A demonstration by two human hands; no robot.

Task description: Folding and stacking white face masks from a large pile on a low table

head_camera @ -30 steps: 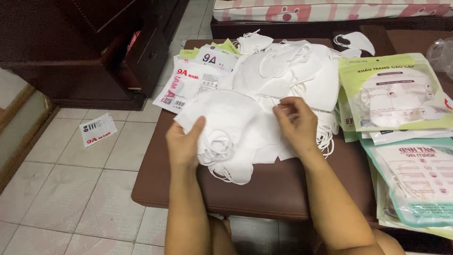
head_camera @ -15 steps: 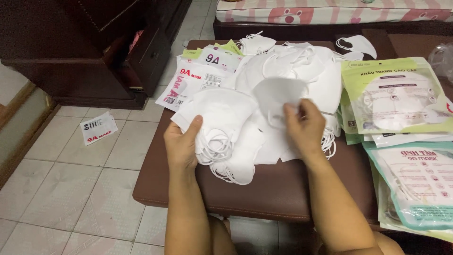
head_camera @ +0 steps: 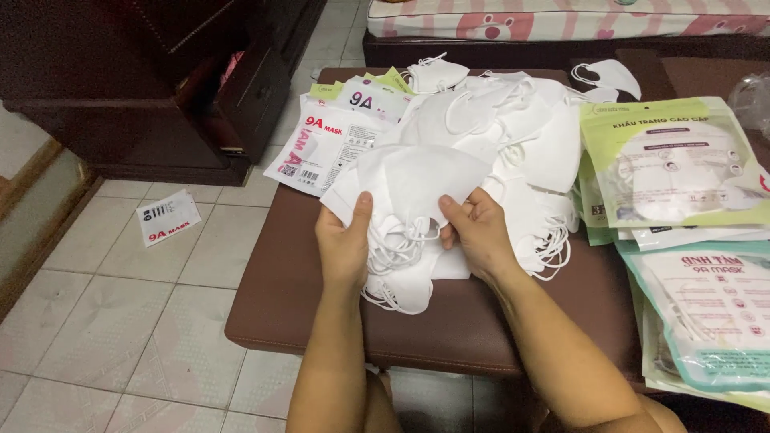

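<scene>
A folded white face mask [head_camera: 417,180] is pinched at its lower edge between both hands, its long axis running side to side from one thumb to the other. The left hand [head_camera: 343,244] grips the left end, thumb on top; the right hand [head_camera: 475,232] closes on the right end (both equally near). Directly under the hands lies a stack of white masks [head_camera: 405,273] with dangling ear loops. Beyond the fingers spreads a larger heap of masks [head_camera: 505,120] on the brown padded bench [head_camera: 281,297], with packaged mask bags [head_camera: 666,160] to the right of the right hand.

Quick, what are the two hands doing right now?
Left hand: closed on the white mask.
Right hand: closed on the same mask.
</scene>
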